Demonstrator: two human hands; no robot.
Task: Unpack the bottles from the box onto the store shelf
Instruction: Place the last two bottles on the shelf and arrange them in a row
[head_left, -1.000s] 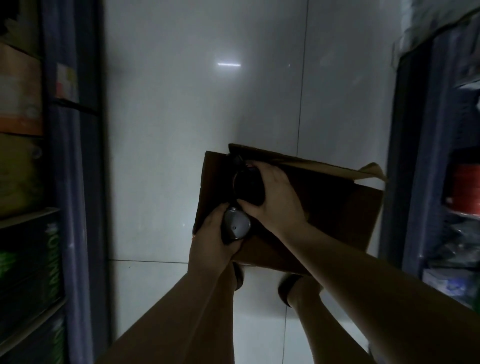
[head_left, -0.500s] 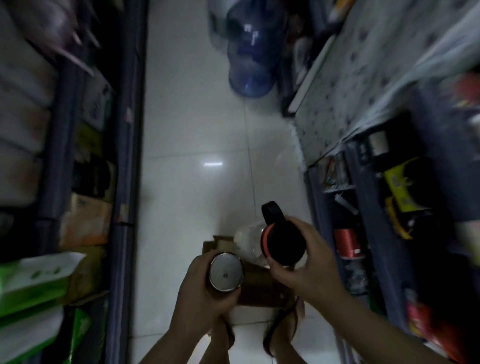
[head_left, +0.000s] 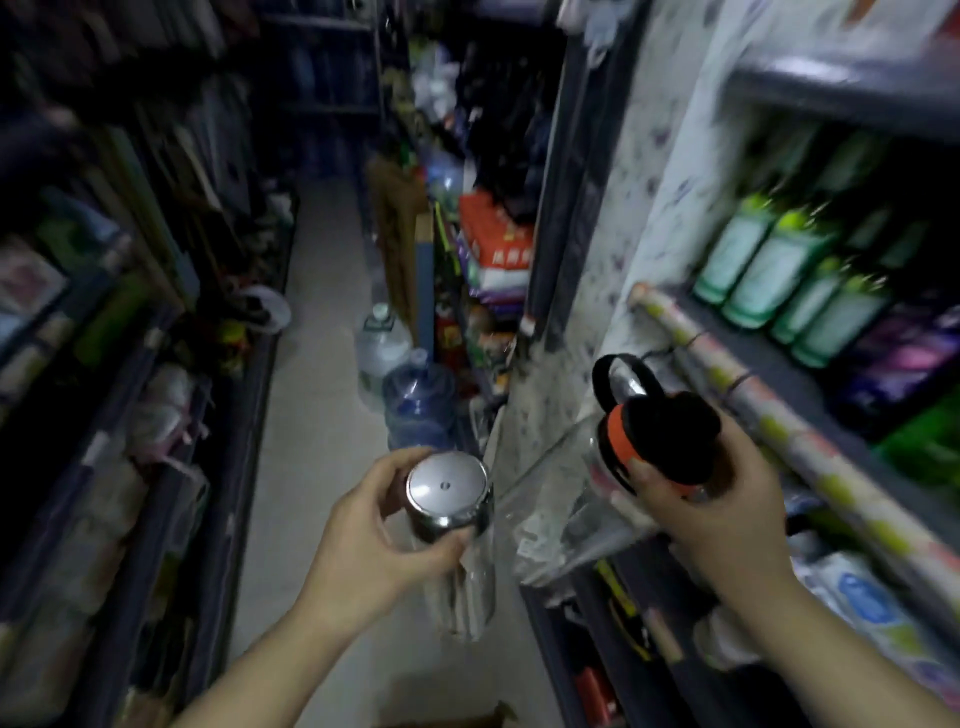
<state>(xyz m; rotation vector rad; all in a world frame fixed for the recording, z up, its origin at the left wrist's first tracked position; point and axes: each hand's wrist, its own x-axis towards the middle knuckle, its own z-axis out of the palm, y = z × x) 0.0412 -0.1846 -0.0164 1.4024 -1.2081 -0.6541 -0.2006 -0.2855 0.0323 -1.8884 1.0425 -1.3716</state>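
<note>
Two bottles are held above the aisle floor (head_left: 322, 415), one in each hand. The left hand (head_left: 374, 545) grips a clear bottle with a silver lid (head_left: 448, 488): the thumb and fingers are curled round the neck just below the lid, and the transparent body hangs down beneath the hand, roughly upright. The right hand (head_left: 722, 525) grips a clear bottle with a black cap (head_left: 670, 441); the fingers wrap the cap end, an orange ring sits directly under the cap, and a black carry loop projects from the far side. This bottle is tilted, with its clear body extending down and to the left of the hand. The two bottles are near each other but not touching. The right-hand bottle is just beside the front edge of the store shelf (head_left: 769, 400) on the right, which is covered in patterned paper. Green-capped bottles (head_left: 779, 270) stand in rows further back on that shelf. The box (head_left: 457, 719) shows only as a cardboard edge at the bottom of the view, below both hands. Large water jugs (head_left: 415, 400) stand on the floor beyond the hands. The frame is motion-blurred.
</note>
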